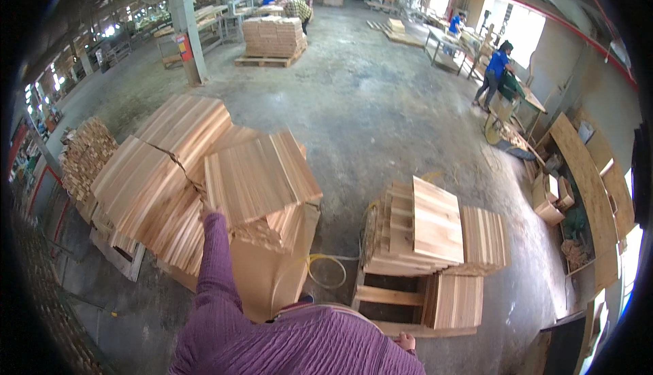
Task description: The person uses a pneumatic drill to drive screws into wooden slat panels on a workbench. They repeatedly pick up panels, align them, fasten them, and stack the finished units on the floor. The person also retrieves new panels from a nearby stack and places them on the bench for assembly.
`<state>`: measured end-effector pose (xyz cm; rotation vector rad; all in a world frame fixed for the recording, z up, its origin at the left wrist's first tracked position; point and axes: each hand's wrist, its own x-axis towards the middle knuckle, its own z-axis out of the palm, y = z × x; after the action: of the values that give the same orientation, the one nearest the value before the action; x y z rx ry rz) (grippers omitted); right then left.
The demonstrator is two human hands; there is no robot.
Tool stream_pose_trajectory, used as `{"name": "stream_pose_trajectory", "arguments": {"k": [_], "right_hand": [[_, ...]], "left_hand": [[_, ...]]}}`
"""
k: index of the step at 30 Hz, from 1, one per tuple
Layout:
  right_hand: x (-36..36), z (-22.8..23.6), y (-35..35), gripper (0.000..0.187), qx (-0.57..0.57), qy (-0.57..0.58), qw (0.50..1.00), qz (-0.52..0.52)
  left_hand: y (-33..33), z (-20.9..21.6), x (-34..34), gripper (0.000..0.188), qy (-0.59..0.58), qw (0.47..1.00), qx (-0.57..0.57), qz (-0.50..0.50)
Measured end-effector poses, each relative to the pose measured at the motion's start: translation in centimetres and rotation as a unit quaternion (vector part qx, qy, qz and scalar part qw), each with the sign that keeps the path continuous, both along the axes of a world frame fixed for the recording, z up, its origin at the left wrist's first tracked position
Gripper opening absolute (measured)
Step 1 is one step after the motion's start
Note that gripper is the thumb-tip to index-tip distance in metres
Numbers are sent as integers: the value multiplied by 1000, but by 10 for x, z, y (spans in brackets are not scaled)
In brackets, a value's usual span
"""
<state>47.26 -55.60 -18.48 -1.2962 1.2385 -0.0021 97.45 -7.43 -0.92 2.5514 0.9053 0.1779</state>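
At the left, my left hand [211, 212] grips the near left corner of a wooden panel [262, 174]. The panel is made of glued strips and lies at a slant across other panels. Beside it rises a tall stack of similar panels [153, 171], with a dark gap running between its piles. A brown sheet of board [255, 266] lies under the held panel's side, close to my body. Low at the right of my body, my right hand [407, 341] has its fingers curled, with nothing visible in it; part of it is hidden by my sleeve.
A pallet [391, 296] at the right bears stacked panels [435, 218]. A yellow hose [328, 271] loops on the floor between the stacks. Bundled wood strips [88, 150] stand far left. A pillar [185, 28], another loaded pallet [272, 61] and several co-workers are farther off.
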Motion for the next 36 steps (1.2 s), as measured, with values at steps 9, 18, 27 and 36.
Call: {"name": "stream_pose_trajectory", "arguments": {"k": [9, 18, 27, 36], "right_hand": [[137, 23, 65, 33, -183, 85, 923, 329], [146, 27, 69, 33, -119, 125, 958, 227], [129, 13, 83, 35, -154, 203, 931, 260], [92, 38, 124, 35, -167, 109, 970, 139]], "left_hand": [[51, -27, 35, 63, -5, 750, -660, -42], [42, -67, 23, 53, -28, 635, -767, -82], [25, -56, 32, 60, -105, 633, -751, -155], [-150, -12, -39, 67, 76, 552, -723, -408]]}}
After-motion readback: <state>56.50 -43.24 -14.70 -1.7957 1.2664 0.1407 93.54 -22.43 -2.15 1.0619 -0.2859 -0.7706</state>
